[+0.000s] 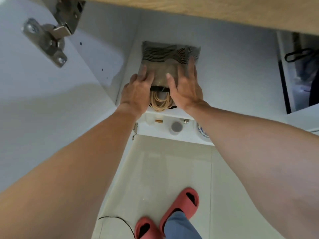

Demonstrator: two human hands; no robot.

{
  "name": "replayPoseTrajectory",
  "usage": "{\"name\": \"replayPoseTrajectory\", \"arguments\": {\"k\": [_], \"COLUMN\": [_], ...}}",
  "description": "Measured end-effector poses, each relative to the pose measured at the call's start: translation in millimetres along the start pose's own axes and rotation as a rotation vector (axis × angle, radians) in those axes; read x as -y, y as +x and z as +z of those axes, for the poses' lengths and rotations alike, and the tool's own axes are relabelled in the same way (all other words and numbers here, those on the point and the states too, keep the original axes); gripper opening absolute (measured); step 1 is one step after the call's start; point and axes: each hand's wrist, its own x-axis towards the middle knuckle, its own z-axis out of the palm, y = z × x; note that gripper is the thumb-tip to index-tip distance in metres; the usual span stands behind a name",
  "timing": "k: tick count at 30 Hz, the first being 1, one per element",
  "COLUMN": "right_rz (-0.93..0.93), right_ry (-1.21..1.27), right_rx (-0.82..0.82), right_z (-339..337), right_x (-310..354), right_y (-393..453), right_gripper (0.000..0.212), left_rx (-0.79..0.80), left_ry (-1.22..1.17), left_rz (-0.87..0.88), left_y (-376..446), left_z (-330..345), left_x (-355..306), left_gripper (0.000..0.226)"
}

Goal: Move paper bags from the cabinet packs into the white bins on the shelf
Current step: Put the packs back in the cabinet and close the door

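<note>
A pack of brown paper bags (pixel 164 68) lies flat on the white cabinet shelf (pixel 233 80), with its folded ends stacked toward the back and its tan twine handles (pixel 159 102) hanging over the shelf's front edge. My left hand (pixel 138 88) grips the pack's left side, fingers on top. My right hand (pixel 185 85) lies spread over its right side, fingers reaching toward the folded ends. No white bin is in view.
The open cabinet door (pixel 51 100) with its metal hinge (pixel 46 40) stands at my left. A wooden board (pixel 207 12) runs overhead. Small items and a grey cup (pixel 176 127) sit on the shelf below. My red slippers (pixel 181 204) are on the pale tiled floor.
</note>
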Motion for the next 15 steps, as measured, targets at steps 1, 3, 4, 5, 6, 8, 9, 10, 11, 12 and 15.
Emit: {"name": "replayPoseTrajectory", "arguments": {"k": [1, 3, 4, 5, 6, 8, 9, 10, 11, 12, 15], "right_rz": [-0.017, -0.040, -0.052, -0.069, -0.096, -0.133, -0.122, -0.092, -0.052, -0.017, 0.035], "right_ry": [-0.012, -0.041, -0.057, -0.073, -0.089, -0.140, -0.172, -0.196, -0.202, -0.189, -0.109], "right_rx": [-0.021, -0.033, -0.016, 0.015, 0.049, 0.111, 0.143, 0.175, 0.206, 0.235, 0.293], "right_z": [-1, 1, 2, 3, 5, 8, 9, 10, 9, 8, -1], "right_x": [-1, -4, -6, -7, -9, -12, -14, -14, -12, -9, 4], "right_y": [4, 4, 0, -7, -17, -38, -47, -53, -58, -60, -61], "right_gripper": [0.067, 0.072, 0.076, 0.078, 0.079, 0.078, 0.077, 0.077, 0.077, 0.077, 0.077], "left_rx": [0.017, 0.074, 0.122, 0.176, 0.227, 0.226, 0.179, 0.143, 0.133, 0.150, 0.288], "left_ry": [0.008, -0.015, -0.043, -0.076, -0.103, -0.094, -0.047, -0.003, 0.022, 0.034, 0.048], "left_rz": [-0.030, -0.087, -0.101, -0.111, -0.120, -0.125, -0.111, -0.102, -0.105, -0.114, -0.119], "left_y": [4, 8, 6, 3, -2, -11, -15, -19, -22, -24, -23], "left_z": [2, 9, 12, 14, 15, 13, 10, 6, 3, -1, -9], "left_x": [1, 3, 3, 2, 2, 4, 6, 7, 8, 7, 7], "left_gripper": [0.074, 0.074, 0.075, 0.078, 0.082, 0.092, 0.095, 0.095, 0.092, 0.089, 0.081]}}
